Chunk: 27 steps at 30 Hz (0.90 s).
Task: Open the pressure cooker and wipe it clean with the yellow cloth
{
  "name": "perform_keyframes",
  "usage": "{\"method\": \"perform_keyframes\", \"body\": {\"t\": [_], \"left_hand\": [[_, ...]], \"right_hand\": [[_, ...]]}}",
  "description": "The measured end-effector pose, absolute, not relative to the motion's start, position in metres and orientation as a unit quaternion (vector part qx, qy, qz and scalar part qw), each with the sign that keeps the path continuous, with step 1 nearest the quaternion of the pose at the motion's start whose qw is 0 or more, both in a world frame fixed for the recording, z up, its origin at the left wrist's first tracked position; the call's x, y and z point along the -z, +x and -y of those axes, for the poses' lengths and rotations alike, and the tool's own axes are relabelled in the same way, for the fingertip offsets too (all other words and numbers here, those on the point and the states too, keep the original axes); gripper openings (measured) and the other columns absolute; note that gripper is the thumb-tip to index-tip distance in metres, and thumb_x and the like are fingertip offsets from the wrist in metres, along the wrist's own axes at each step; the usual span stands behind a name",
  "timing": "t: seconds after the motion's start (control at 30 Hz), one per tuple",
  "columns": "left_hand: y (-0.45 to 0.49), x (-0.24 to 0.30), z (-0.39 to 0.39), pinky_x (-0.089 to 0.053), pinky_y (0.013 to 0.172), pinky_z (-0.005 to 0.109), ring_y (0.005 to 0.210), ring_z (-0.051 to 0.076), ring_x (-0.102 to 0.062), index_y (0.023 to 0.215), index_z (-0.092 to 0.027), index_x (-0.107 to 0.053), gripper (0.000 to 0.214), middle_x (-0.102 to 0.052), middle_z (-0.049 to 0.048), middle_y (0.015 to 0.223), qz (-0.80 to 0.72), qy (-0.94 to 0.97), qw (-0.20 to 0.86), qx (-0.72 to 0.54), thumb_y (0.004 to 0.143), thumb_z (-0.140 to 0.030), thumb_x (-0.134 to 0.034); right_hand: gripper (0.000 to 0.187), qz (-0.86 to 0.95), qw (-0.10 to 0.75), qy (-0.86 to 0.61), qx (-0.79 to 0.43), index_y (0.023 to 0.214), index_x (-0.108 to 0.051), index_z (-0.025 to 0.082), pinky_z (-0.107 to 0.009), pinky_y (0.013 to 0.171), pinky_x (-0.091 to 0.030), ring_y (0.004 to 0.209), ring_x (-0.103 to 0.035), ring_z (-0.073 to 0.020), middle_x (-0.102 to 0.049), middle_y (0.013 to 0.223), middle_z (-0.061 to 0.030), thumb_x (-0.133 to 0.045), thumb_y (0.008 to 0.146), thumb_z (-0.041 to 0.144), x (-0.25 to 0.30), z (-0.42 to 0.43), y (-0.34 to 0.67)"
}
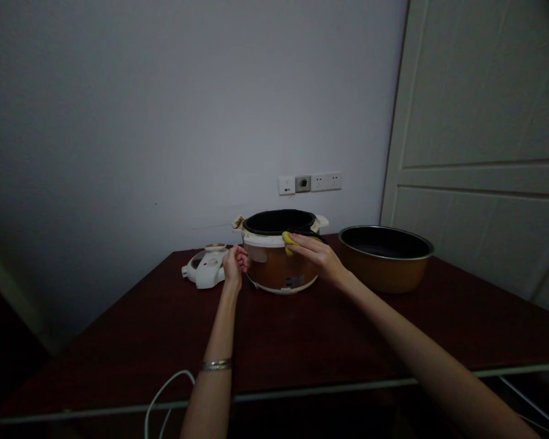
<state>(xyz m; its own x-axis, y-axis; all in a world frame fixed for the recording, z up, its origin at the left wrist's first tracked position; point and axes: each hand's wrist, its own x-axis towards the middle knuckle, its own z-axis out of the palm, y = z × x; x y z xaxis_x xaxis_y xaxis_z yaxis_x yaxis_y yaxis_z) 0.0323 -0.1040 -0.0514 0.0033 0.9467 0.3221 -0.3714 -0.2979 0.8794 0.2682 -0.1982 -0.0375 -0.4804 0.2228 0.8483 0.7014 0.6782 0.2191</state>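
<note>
An electric cooker body [269, 268], brown with a white rim, stands near the wall with its dark inside exposed. My right hand [318, 256] presses a yellow sponge [289, 242] against the front of the rim, fingers over it. At the cooker's left side is my left hand [235, 262], its fingers loosely curled and slightly apart, with nothing visible in them. Whether it touches the cooker I cannot tell. Just left of that hand lies the white cooker lid [209, 268].
To the right sits a wide inner pot [387, 268], brown outside and dark inside. All of it rests on a dark red table [274, 341]. Sockets [326, 182] are on the wall behind. A white cable [165, 387] loops at the front edge.
</note>
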Motion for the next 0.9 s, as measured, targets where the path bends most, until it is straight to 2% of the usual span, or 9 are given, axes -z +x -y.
{"method": "perform_keyframes", "body": {"t": [0.1, 0.27, 0.33, 0.47, 0.57, 0.7, 0.9], "left_hand": [[0.033, 0.051, 0.104, -0.021, 0.031, 0.017, 0.03, 0.007, -0.036, 0.06, -0.018, -0.05, 0.031, -0.042, -0.006, 0.036, -0.292, 0.489, 0.508, -0.646, 0.071, -0.046, -0.051], [0.035, 0.049, 0.107, -0.022, 0.03, 0.016, 0.029, 0.006, -0.034, 0.062, -0.017, -0.052, 0.031, -0.043, -0.007, 0.036, -0.281, 0.501, 0.497, -0.65, 0.069, -0.046, -0.059], [0.037, 0.049, 0.108, -0.023, 0.03, 0.016, 0.029, 0.005, -0.034, 0.061, -0.017, -0.053, 0.033, -0.043, -0.0068, 0.036, -0.28, 0.516, 0.487, -0.647, 0.068, -0.047, -0.061], [0.039, 0.049, 0.11, -0.023, 0.029, 0.016, 0.028, 0.005, -0.034, 0.061, -0.016, -0.054, 0.035, -0.044, -0.0065, 0.036, -0.281, 0.539, 0.47, -0.64, 0.069, -0.049, -0.062], [0.038, 0.05, 0.109, -0.024, 0.029, 0.016, 0.028, 0.006, -0.034, 0.062, -0.016, -0.054, 0.035, -0.044, -0.0064, 0.036, -0.277, 0.535, 0.476, -0.64, 0.07, -0.049, -0.061], [0.037, 0.054, 0.107, -0.023, 0.029, 0.016, 0.029, 0.006, -0.035, 0.062, -0.016, -0.054, 0.034, -0.044, -0.0066, 0.036, -0.279, 0.532, 0.476, -0.642, 0.072, -0.049, -0.06], [0.037, 0.054, 0.105, -0.023, 0.029, 0.016, 0.029, 0.006, -0.035, 0.061, -0.016, -0.053, 0.033, -0.044, -0.0064, 0.036, -0.268, 0.523, 0.486, -0.647, 0.072, -0.047, -0.059]], "right_hand": [[0.041, 0.796, 0.464, -0.278, 0.272, 0.122, -0.059, 0.019, -0.041, 0.098, -0.047, 0.122, -0.05, -0.02, -0.057, 0.128, -0.0109, -0.039, 0.089, 0.006, 0.041, 0.2, 0.266], [0.039, 0.683, 0.596, -0.314, 0.283, 0.123, -0.058, 0.024, -0.039, 0.087, -0.051, 0.106, -0.058, -0.0204, -0.061, 0.119, -0.0104, -0.047, 0.088, 0.009, 0.043, 0.214, 0.252], [0.04, 0.693, 0.564, -0.321, 0.314, 0.123, -0.057, 0.023, -0.04, 0.086, -0.05, 0.107, -0.056, -0.0216, -0.06, 0.12, -0.0123, -0.047, 0.088, 0.008, 0.043, 0.218, 0.243], [0.031, 0.745, 0.438, -0.328, 0.381, 0.114, -0.062, 0.019, -0.038, 0.078, -0.048, 0.103, -0.054, -0.0235, -0.06, 0.115, -0.0145, -0.045, 0.09, 0.011, 0.04, 0.212, 0.213], [0.025, 0.737, 0.417, -0.355, 0.397, 0.106, -0.065, 0.017, -0.035, 0.074, -0.046, 0.093, -0.053, -0.0222, -0.061, 0.103, -0.0137, -0.045, 0.091, 0.016, 0.036, 0.201, 0.191], [0.025, 0.731, 0.418, -0.384, 0.379, 0.104, -0.066, 0.016, -0.032, 0.071, -0.045, 0.083, -0.05, -0.0206, -0.058, 0.091, -0.0113, -0.047, 0.088, 0.013, 0.033, 0.196, 0.193], [0.025, 0.676, 0.525, -0.417, 0.307, 0.104, -0.066, 0.016, -0.032, 0.072, -0.048, 0.084, -0.05, -0.0206, -0.053, 0.089, -0.0096, -0.053, 0.083, 0.012, 0.042, 0.209, 0.224]]}}
